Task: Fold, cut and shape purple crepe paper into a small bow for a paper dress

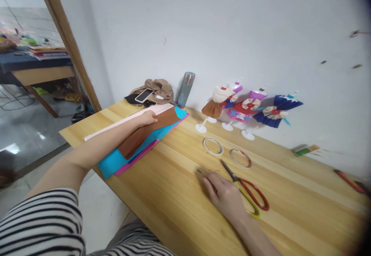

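Observation:
My left hand (148,119) reaches out over a stack of coloured sheets at the table's left end, its fingers closed on the brown sheet (136,140). Under and around it lie a pale pink sheet (116,123), a bright blue sheet (111,163) and a magenta sheet (139,156). My right hand (224,192) rests on the wooden table (174,209), its fingers loosely stretched to the left and blurred at the tips. Beside it are scissors (237,179) with one red and one yellow-green handle, partly hidden by the hand.
Two tape rolls (213,146) lie beyond the scissors. Several ruffled paper dress figures (249,107) stand on white bases along the wall. A flask (186,89), a phone (144,95) and a brown cloth (159,89) are at the back. A red-and-black tool (350,181) lies far right.

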{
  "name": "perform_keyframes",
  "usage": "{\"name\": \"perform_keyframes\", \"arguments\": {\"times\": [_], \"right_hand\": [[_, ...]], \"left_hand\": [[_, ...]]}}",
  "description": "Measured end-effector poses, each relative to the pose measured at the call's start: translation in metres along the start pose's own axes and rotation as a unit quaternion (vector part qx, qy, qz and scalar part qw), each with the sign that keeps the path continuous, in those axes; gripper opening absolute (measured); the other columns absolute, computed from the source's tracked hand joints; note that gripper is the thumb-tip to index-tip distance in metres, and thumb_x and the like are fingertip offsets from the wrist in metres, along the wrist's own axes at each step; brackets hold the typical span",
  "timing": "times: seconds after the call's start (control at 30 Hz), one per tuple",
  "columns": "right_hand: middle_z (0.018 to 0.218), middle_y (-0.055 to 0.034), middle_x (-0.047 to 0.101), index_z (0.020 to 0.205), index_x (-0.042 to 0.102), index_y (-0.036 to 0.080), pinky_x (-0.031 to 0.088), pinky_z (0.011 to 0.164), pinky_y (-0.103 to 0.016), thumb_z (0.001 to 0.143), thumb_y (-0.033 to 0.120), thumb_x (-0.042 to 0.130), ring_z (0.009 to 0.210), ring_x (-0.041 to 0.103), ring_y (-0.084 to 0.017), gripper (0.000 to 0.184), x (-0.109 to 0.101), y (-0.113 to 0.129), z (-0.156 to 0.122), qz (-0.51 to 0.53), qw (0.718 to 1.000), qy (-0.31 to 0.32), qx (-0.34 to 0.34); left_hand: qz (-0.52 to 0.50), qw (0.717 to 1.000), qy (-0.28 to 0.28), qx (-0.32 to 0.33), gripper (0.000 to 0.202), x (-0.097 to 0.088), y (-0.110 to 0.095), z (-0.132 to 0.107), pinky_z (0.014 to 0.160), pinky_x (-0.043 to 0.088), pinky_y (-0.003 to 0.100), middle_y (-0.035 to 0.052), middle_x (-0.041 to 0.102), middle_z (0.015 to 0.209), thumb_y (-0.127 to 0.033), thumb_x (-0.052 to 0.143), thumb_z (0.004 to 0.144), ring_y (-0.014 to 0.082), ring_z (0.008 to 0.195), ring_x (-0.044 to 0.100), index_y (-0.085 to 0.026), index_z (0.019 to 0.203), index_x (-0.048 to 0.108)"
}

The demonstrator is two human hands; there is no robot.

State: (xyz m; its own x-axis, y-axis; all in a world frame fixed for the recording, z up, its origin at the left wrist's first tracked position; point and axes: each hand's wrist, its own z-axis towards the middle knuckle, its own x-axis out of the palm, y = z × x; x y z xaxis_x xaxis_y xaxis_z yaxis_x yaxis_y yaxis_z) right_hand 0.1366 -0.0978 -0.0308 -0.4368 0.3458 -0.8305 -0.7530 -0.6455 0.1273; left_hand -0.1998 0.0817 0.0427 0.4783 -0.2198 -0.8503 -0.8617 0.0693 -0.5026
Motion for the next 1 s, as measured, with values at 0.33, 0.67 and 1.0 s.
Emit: {"name": "perform_keyframes", "arguments": {"times": [0.33,0.67,1.0], "right_hand": [[0.061,-0.0007,0.061,0.071,0.057,0.021,0.046,0.052,-0.023,0.098,0.021,0.043,0.054,0.062,-0.014,0.03,0.0,0.0,0.0,-0.012,1.0,-0.015,-0.007],[0.063,-0.0015,0.063,0.079,0.063,0.019,0.048,0.054,-0.023,0.097,0.019,0.046,0.055,0.063,-0.013,0.024,0.003,0.003,0.001,-0.026,0.999,-0.017,-0.035],[0.068,-0.0024,0.065,0.085,0.064,0.02,0.049,0.056,-0.026,0.095,0.022,0.05,0.059,0.063,-0.015,0.017,-0.004,-0.007,0.002,0.075,0.996,-0.017,0.042]], "left_hand": [[0.099,0.994,-0.048,0.014,0.026,0.011,-0.006,0.002,0.083,0.048,0.032,0.0128,0.069,0.103,-0.026,0.06,0.082,0.0277,0.099,0.064,-0.012,0.103,0.066],[0.186,0.977,-0.073,0.077,0.055,0.063,-0.04,-0.006,0.1,0.04,0.048,0.0202,0.057,0.128,-0.045,0.075,0.072,0.0385,0.123,0.049,-0.016,0.118,0.062],[0.048,0.986,-0.111,0.113,0.012,0.011,-0.035,0.003,0.087,0.047,0.031,0.0085,0.071,0.088,-0.014,0.057,0.076,0.024,0.093,0.065,-0.013,0.08,0.069]]}}
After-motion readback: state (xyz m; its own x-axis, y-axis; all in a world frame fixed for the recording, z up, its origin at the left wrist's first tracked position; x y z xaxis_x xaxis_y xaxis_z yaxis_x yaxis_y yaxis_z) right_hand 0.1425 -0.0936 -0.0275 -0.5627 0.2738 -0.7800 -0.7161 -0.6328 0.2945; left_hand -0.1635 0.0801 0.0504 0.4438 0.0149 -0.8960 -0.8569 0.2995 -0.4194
